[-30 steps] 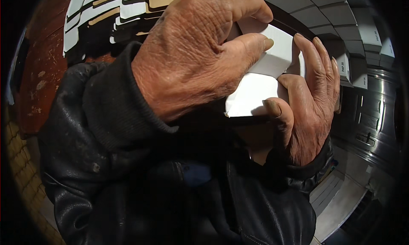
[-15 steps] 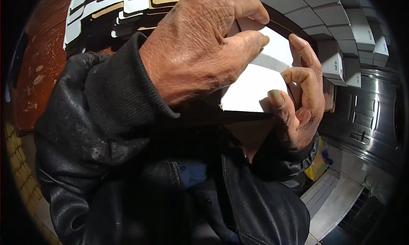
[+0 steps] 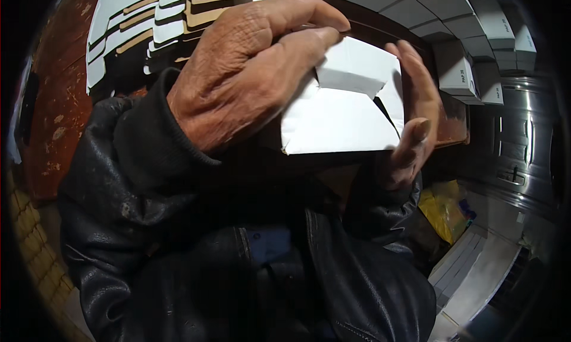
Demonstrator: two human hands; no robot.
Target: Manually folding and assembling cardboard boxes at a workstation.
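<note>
Leather sleeves [image 3: 148,223] filled the near view, your forearms raised close to your face. Your left hand [image 3: 250,74] curled over the white carton [image 3: 339,122], fingers clamped on its top flap to pin the fold, while your right hand [image 3: 413,122] stood flat and wide against its far side as a brace. Beyond, flat carton blanks [image 3: 137,20] lay stacked upper left, and finished white boxes [image 3: 470,50] sat in a row upper right.
</note>
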